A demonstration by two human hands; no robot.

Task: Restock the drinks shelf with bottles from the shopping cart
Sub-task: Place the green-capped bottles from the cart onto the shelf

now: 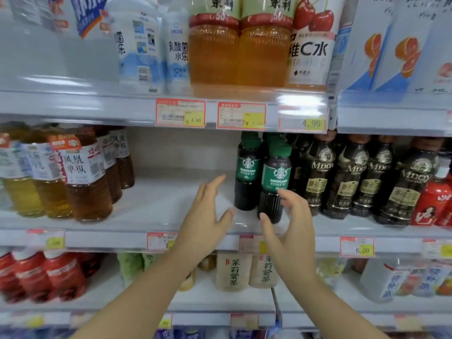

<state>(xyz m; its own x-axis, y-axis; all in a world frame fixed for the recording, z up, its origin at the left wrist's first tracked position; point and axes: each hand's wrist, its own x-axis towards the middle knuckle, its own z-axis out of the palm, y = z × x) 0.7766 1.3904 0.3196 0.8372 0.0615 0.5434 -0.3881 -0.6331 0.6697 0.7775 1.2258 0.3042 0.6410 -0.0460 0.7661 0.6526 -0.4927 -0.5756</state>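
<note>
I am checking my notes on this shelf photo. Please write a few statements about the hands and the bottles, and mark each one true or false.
1. The Americano bottles have red caps. False: the caps are green.
2. A bare stretch of the middle shelf lies left of the Americano bottles. True.
3. The left hand grips a tea bottle. False: its fingers are straight and hold nothing.
4. The right hand is close to the Americano bottles. True.

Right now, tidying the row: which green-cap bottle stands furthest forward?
The rightmost green-cap bottle, between thumb and fingers of the right hand. Its base sits lower, nearer the shelf edge, than the bottle left of it.
</note>
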